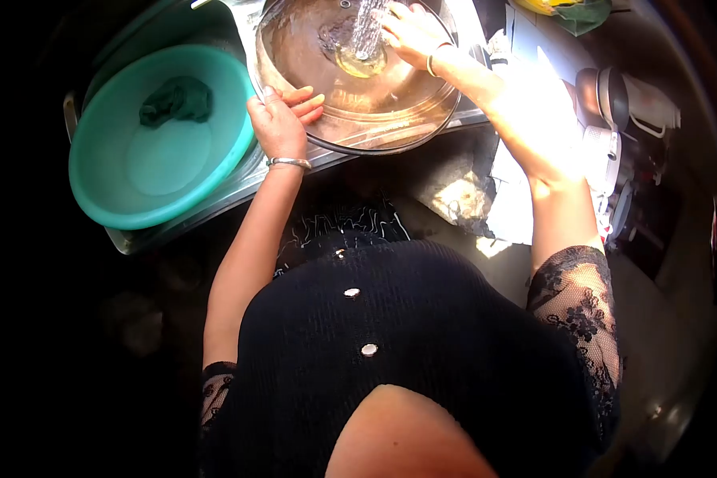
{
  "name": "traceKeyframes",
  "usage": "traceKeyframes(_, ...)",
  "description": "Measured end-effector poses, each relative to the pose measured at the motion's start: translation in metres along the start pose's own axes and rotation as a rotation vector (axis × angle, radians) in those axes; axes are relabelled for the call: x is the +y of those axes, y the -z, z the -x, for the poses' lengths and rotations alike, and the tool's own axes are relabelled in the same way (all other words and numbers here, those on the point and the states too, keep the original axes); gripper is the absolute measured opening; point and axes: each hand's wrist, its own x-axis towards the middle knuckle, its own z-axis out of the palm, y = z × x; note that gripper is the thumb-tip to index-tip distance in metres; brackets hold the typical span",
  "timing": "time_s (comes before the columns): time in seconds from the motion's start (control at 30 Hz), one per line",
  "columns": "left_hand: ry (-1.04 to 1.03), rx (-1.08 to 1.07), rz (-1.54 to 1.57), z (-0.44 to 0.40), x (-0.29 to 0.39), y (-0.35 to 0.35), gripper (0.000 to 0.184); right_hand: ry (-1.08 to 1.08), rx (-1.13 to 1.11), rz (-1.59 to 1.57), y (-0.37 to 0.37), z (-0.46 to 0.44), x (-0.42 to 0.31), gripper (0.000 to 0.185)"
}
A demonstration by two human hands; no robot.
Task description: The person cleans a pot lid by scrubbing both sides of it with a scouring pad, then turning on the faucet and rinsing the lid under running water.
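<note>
A large round glass lid (390, 119) with a dark rim lies tilted over the sink, and a stream of water (366, 32) falls on it. My left hand (283, 123) grips the lid at its left rim, fingers reaching over the inner side. My right hand (410, 36) is at the far right part of the lid, beside the stream, with its fingers stretched out towards the water. It holds nothing that I can make out. A yellowish round patch shows under the falling water.
On the left, a green plastic basin (167, 167) holds a dark wet cloth (177, 102). The metal sink edge (327, 155) runs below the lid. Pans and other kitchenware (605, 103) stand at the right, with something yellow and green (573, 12) at the top.
</note>
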Motion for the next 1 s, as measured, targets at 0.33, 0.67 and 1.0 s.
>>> traceKeyframes(0.33,0.010,0.048,0.006,-0.001,0.002,0.000,0.023,0.040,-0.116,-0.685,0.057,0.088,-0.058,0.038)
traceKeyframes(0.67,-0.027,0.035,-0.009,-0.001,-0.002,0.001,0.024,-0.034,0.341,-0.524,-0.004,-0.051,-0.057,0.035)
traceKeyframes(1.0,-0.019,0.054,-0.001,0.000,0.001,-0.002,0.023,-0.111,-0.105,-0.632,0.039,0.084,-0.038,0.037)
